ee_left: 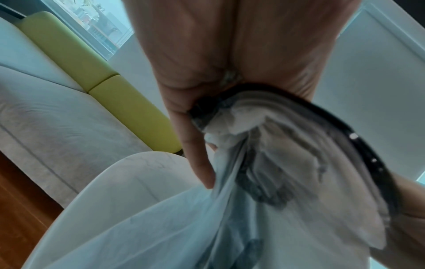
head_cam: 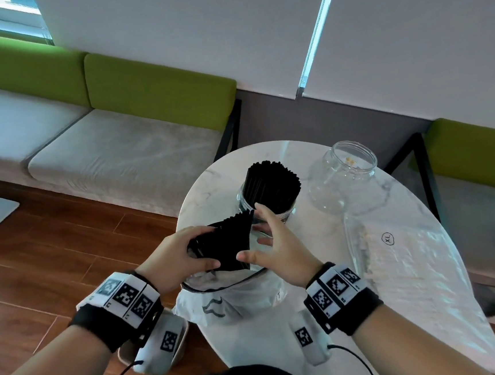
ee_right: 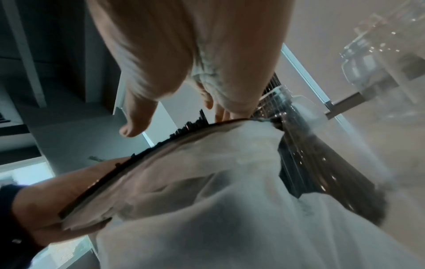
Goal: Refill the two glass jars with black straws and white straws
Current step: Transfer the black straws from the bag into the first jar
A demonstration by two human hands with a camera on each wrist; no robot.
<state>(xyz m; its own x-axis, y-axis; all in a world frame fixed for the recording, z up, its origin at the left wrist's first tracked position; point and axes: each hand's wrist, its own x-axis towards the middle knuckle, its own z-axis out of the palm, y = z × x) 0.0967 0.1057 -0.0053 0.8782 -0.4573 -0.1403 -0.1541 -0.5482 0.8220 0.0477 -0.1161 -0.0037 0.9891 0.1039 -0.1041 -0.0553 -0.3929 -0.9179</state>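
Black straws (head_cam: 224, 243): fanned bundle, left hand (head_cam: 174, 258) grip clasping it, right hand (head_cam: 278, 250) grip loose, fingers spread.

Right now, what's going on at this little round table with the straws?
A person is restocking straw jars. The left hand grips a fanned bundle of black straws over an open plastic bag, while the right hand, fingers spread, steadies the bundle's other side. Just behind, one glass jar already stands packed with black straws. The second jar looks nearly empty, and a clear pack of white straws lies on the table to the right.
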